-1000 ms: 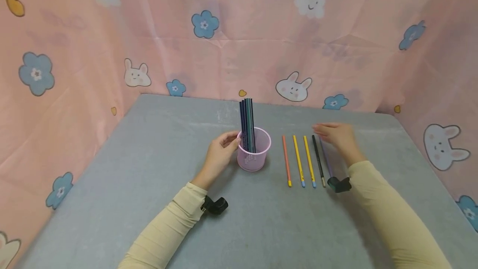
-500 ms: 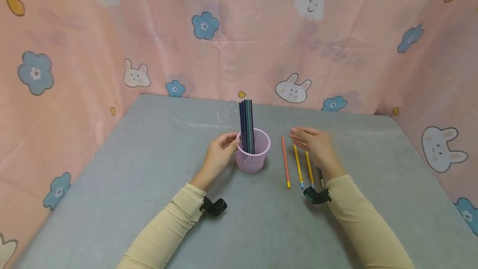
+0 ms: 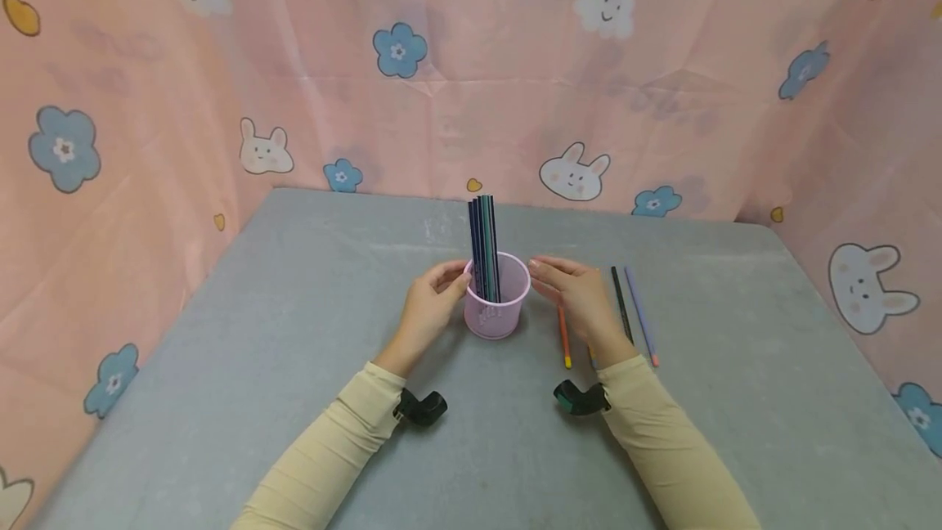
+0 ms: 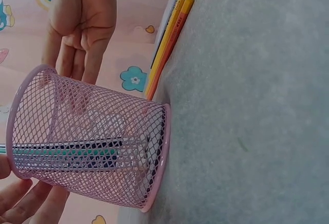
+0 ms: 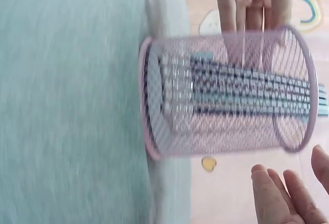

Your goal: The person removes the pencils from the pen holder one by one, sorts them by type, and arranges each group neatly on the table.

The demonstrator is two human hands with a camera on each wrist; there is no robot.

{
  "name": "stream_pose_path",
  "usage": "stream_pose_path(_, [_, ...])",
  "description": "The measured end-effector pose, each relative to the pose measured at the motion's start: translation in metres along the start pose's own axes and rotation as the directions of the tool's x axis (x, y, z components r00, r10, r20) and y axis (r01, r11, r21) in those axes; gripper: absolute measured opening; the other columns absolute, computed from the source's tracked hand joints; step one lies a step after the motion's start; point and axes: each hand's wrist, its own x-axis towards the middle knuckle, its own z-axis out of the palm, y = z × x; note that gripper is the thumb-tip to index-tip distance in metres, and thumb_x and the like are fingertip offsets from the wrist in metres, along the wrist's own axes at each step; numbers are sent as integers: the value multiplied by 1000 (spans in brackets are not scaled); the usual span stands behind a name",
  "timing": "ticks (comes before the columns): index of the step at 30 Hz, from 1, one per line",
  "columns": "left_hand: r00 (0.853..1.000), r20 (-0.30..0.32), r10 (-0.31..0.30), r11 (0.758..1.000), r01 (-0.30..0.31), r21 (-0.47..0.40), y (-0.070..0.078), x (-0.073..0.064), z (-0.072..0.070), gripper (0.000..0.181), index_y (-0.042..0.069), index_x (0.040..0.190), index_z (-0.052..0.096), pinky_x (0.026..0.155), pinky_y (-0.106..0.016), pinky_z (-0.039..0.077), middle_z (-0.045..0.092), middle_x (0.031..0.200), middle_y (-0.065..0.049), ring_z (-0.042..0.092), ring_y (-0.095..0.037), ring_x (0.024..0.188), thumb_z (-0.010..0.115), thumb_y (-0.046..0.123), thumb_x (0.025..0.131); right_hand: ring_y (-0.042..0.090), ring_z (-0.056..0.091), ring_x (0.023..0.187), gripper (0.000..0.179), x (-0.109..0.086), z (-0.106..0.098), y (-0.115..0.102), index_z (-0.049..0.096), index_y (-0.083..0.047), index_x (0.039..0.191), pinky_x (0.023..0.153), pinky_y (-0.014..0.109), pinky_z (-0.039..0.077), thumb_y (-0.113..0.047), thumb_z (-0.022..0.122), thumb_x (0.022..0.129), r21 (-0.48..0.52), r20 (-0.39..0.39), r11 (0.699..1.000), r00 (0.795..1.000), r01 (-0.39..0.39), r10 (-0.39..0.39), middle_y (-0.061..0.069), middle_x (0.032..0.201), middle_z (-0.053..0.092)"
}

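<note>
A pink mesh pencil cup (image 3: 495,321) stands upright on the table, with several dark and teal pencils (image 3: 483,248) leaning against its left side. At that side my left hand (image 3: 425,309) holds the cup, thumb at the rim and fingers behind the mesh. My right hand (image 3: 580,299) hovers by the right rim, fingers fairly straight and nothing held; the right wrist view shows a gap between its fingertips and the cup. Beneath that hand lies an orange pencil (image 3: 564,340), partly covered. Two yellow pencils (image 4: 165,44) are mostly hidden in the head view.
To the right of my right hand lie a black pencil (image 3: 621,301) and a purple pencil (image 3: 642,317), roughly parallel. The grey table (image 3: 353,448) ends at a pink patterned cloth (image 3: 331,88) at the back and sides. A small black camera sits on each wrist.
My right hand has swept left from above the purple pencil, over the other pencils, to the cup's right rim. The purple and black pencils are uncovered now. My left hand and the cup have stayed put.
</note>
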Motion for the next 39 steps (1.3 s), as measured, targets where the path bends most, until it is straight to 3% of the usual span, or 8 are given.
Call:
stream_pose_path(2, [1000,-2,9,1000,-9,-1,1,0,1,31,3,127,65,98,-34,58,68,125,-16,66,-28,116,63,17,98,-1,66,95,43,-2,5,0,56,10,133,104,33,53,-15,64,98,-9,-9,1000,1000,-9,9,-9,102,71])
stream_pose_path(7, [1000,6,18,1000,-18,-2,1,0,2,30,3,126,65,97,-33,58,68,124,-15,66,-27,116,63,16,98,3,64,104,42,-4,10,3,60,2,133,103,31,53,-21,64,98,-56,-49,997,998,-46,43,8,129,66])
stream_pose_path(11, [1000,13,15,1000,-15,-1,1,1,4,30,4,126,65,97,-33,58,68,125,-14,65,-26,116,62,16,98,7,62,111,42,-5,12,8,62,0,132,103,30,53,-22,67,96,-25,-77,998,995,-58,56,13,137,62])
stream_pose_path(18, [1000,15,21,1000,-21,3,2,0,4,31,2,126,64,97,-32,58,68,125,-16,65,-27,115,62,14,99,2,66,103,39,-7,14,11,62,3,130,100,29,55,-15,68,95,12,-100,1000,995,-19,20,14,132,65])
stream_pose_path(26, [1000,21,12,1000,-12,3,3,0,4,31,1,126,65,97,-32,58,68,126,-17,66,-28,115,63,14,98,1,65,100,38,-9,15,12,63,1,130,102,33,54,-16,67,96,-21,-98,1000,995,-7,5,14,131,65])
stream_pose_path(31, [1000,-20,-4,1000,4,31,5,1,-1,36,-1,127,64,91,-28,58,69,121,-17,67,-28,111,68,14,94,4,65,104,38,-10,18,12,64,0,129,101,33,54,-18,67,96,-34,-96,999,995,-6,3,15,133,64])
stream_pose_path(39, [1000,-26,-5,999,6,42,19,10,-10,44,1,130,61,103,-40,54,67,126,-18,65,-28,118,73,18,91,8,65,106,36,-8,21,13,66,0,127,101,35,55,-17,68,95,-35,-100,999,995,6,-10,15,131,66])
